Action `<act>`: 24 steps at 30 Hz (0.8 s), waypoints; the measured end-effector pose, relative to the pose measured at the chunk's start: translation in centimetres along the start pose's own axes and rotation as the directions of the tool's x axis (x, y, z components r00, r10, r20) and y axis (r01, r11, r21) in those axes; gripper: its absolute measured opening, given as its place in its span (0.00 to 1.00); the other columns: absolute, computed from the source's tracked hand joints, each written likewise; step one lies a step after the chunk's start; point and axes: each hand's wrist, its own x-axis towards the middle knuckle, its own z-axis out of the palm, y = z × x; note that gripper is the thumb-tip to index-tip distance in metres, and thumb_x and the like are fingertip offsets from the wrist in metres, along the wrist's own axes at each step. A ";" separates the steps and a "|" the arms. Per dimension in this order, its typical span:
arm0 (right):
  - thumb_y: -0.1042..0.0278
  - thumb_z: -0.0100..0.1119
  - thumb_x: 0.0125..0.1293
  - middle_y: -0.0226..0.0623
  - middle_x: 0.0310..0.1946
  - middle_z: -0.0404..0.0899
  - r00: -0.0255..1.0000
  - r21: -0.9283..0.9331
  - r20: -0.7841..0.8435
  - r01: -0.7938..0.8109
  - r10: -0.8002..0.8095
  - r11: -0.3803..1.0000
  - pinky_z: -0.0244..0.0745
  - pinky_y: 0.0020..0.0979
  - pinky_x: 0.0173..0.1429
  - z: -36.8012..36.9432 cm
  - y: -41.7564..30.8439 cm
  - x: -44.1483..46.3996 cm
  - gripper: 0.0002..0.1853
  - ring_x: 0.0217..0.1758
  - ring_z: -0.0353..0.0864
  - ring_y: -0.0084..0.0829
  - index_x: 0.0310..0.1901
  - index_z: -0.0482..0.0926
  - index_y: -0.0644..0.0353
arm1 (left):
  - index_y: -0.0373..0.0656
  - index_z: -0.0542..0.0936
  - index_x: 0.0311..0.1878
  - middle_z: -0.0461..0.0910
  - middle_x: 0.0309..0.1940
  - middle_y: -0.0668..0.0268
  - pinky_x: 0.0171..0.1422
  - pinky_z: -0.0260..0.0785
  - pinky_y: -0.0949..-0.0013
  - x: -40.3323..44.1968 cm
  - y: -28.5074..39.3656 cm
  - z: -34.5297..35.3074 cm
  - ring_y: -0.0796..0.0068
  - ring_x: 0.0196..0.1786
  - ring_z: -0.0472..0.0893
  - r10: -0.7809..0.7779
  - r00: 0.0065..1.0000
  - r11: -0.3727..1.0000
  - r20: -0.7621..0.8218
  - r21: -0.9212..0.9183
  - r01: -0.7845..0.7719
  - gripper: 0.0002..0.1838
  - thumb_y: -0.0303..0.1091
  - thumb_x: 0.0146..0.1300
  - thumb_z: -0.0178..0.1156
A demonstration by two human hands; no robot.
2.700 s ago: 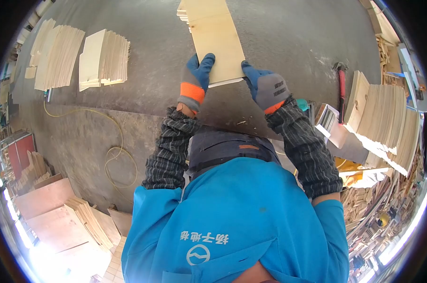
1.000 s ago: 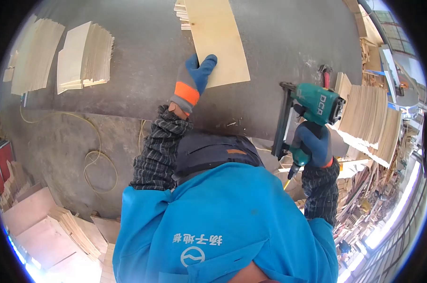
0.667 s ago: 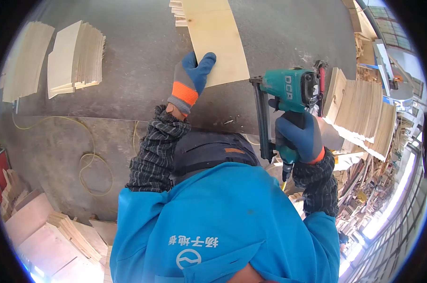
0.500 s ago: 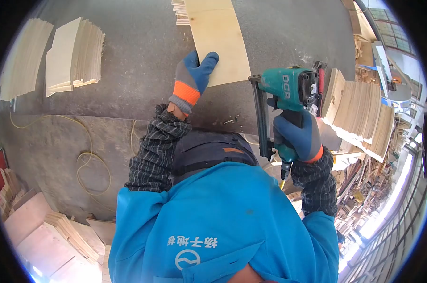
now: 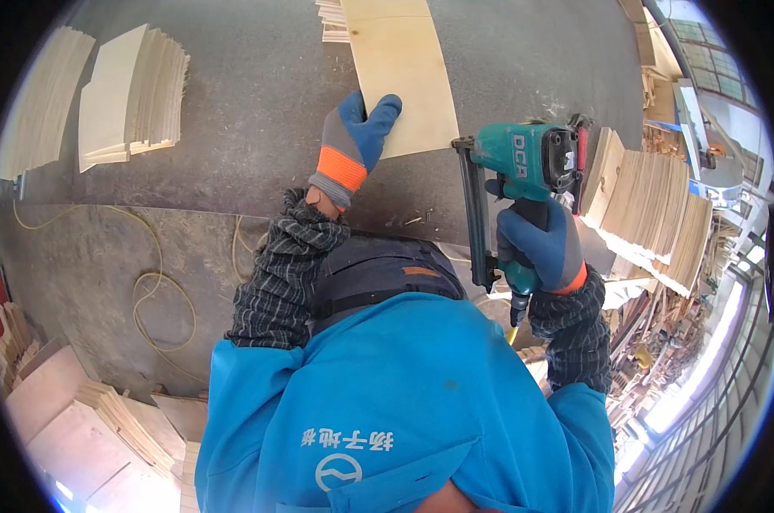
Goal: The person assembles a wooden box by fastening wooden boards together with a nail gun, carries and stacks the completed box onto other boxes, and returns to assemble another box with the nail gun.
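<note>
A long, pale plywood panel (image 5: 408, 81) lies over the dark worktop, its near end towards me. My left hand (image 5: 359, 137), in a blue and grey glove with an orange cuff, grips the panel's left edge near that end. Its thumb rests on top, and the other fingers are partly hidden. In my right hand (image 5: 545, 244), gloved alike, is a green DCA air staple gun (image 5: 513, 158), fingers wrapped round the handle. The gun's nose is close to the panel's right near corner; whether they touch I cannot tell.
Stacks of thin wood sheets stand at the left (image 5: 135, 98) and right (image 5: 647, 192) of the worktop (image 5: 258, 94). Another small stack (image 5: 333, 21) sits beyond the panel. A yellow air hose (image 5: 160, 274) loops at lower left. Small loose bits lie near the worktop's front edge.
Little differs. The panel and my left hand sit very slightly further right in view, and the surroundings at the left have shifted a touch. Both holds are the same.
</note>
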 end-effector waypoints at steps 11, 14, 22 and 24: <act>0.70 0.63 0.69 0.29 0.29 0.80 1.000 0.091 -0.006 -0.006 0.007 0.996 0.72 0.25 0.31 -0.4 0.1 -0.3 0.20 0.27 0.77 0.19 0.61 0.80 0.67 | 0.31 0.86 0.56 0.91 0.43 0.60 0.48 0.79 0.69 0.4 -0.6 -0.1 0.76 0.42 0.86 0.005 0.999 1.000 0.033 0.000 -0.005 0.21 0.43 0.76 0.67; 0.69 0.59 0.66 0.33 0.25 0.78 0.989 -0.015 -0.137 0.049 -0.051 0.999 0.71 0.26 0.31 -0.9 1.0 -1.5 0.28 0.25 0.78 0.24 0.66 0.77 0.74 | 0.31 0.84 0.60 0.90 0.44 0.61 0.49 0.79 0.69 -0.2 0.7 -0.1 0.76 0.43 0.86 -0.027 0.999 0.999 0.021 -0.033 0.028 0.24 0.44 0.75 0.68; 0.74 0.61 0.68 0.30 0.28 0.79 0.978 0.027 -0.209 0.025 -0.019 0.999 0.73 0.25 0.31 -2.8 3.8 -3.1 0.24 0.26 0.77 0.20 0.65 0.80 0.71 | 0.35 0.74 0.75 0.90 0.52 0.54 0.58 0.81 0.64 -5.6 0.0 -3.1 0.67 0.54 0.89 0.310 0.950 0.948 -0.029 0.092 -0.306 0.36 0.36 0.66 0.76; 0.73 0.63 0.68 0.31 0.28 0.80 0.978 0.064 -0.209 0.012 0.001 0.998 0.74 0.26 0.31 -2.8 4.2 -3.0 0.23 0.26 0.78 0.20 0.64 0.80 0.70 | 0.38 0.75 0.74 0.90 0.52 0.53 0.58 0.82 0.61 -6.3 -0.5 -3.5 0.62 0.56 0.90 0.435 0.900 0.862 0.025 0.278 -0.424 0.36 0.34 0.65 0.77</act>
